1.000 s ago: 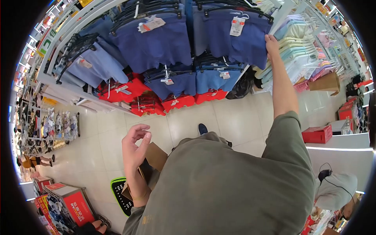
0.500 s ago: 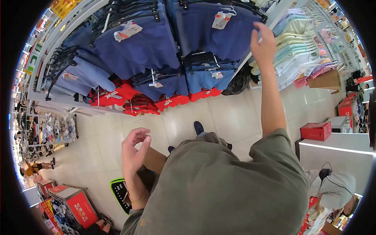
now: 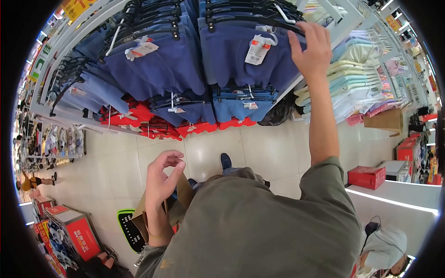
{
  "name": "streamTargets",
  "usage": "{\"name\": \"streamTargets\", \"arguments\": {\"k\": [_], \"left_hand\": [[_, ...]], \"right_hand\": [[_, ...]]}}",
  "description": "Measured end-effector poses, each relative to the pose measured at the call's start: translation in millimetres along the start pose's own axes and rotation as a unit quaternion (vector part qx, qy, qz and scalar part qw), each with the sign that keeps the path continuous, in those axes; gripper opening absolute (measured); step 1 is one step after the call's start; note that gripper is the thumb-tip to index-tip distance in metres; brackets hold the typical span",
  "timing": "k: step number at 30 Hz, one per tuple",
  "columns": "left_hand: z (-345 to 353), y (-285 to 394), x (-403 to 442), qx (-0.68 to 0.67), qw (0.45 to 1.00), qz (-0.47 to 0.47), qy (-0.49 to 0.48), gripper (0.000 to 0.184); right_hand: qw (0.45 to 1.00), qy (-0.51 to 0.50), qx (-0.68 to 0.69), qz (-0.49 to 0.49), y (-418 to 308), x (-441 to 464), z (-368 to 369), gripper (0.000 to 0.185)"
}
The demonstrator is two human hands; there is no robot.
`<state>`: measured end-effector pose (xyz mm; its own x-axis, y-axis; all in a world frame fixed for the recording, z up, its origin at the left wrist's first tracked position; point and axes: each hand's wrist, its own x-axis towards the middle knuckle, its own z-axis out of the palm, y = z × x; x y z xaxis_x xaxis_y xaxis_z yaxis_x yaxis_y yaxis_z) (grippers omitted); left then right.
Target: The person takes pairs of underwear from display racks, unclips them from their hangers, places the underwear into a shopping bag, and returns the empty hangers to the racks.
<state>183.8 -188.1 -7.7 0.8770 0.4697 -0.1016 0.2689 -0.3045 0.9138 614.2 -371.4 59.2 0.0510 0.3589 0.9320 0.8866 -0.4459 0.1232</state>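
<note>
My right hand [image 3: 313,50] is raised at the upper right, at the end of a black hanger that holds dark blue shorts [image 3: 227,53]. Its thumb and fingers are apart, and the fingertips lie over the hanger's edge. A white and orange price tag [image 3: 258,50] hangs on these shorts, left of the hand. My left hand [image 3: 163,178] is in the air at lower centre-left, fingers curled but apart from the thumb, holding nothing. Beneath the left forearm is an open cardboard box [image 3: 184,193], partly hidden by the arm and my shirt.
More blue shorts [image 3: 153,65] and red garments [image 3: 134,114] hang on the rack. A black plastic bag [image 3: 279,111] lies at its foot. Pastel clothes [image 3: 352,76] hang at right. A green-edged black cart [image 3: 131,230] stands lower left; a person [image 3: 387,245] is at lower right.
My right hand has left the right edge of the blue shorts and moved up to the hanger's end. The rack has shifted left in view. My left hand stays much the same.
</note>
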Motion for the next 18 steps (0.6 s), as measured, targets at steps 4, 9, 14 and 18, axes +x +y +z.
{"name": "streamTargets", "arguments": {"k": [4,9,14,18], "left_hand": [[13,10,2,-0.003,1.000,0.011,-0.001,0.022],[20,15,3,-0.017,1.000,0.019,-0.005,0.019],[40,39,32,-0.034,0.993,0.090,-0.067,0.022],[76,68,62,-0.260,0.948,0.164,-0.077,0.044]], "right_hand": [[0.972,-0.154,0.131,0.117,14,8,6,0.025],[0.908,-0.243,0.247,0.234,38,22,-16,0.021],[0.818,-0.368,0.302,0.324,-10,28,-85,0.020],[0.737,-0.447,0.374,0.341,-64,49,-117,0.021]]}}
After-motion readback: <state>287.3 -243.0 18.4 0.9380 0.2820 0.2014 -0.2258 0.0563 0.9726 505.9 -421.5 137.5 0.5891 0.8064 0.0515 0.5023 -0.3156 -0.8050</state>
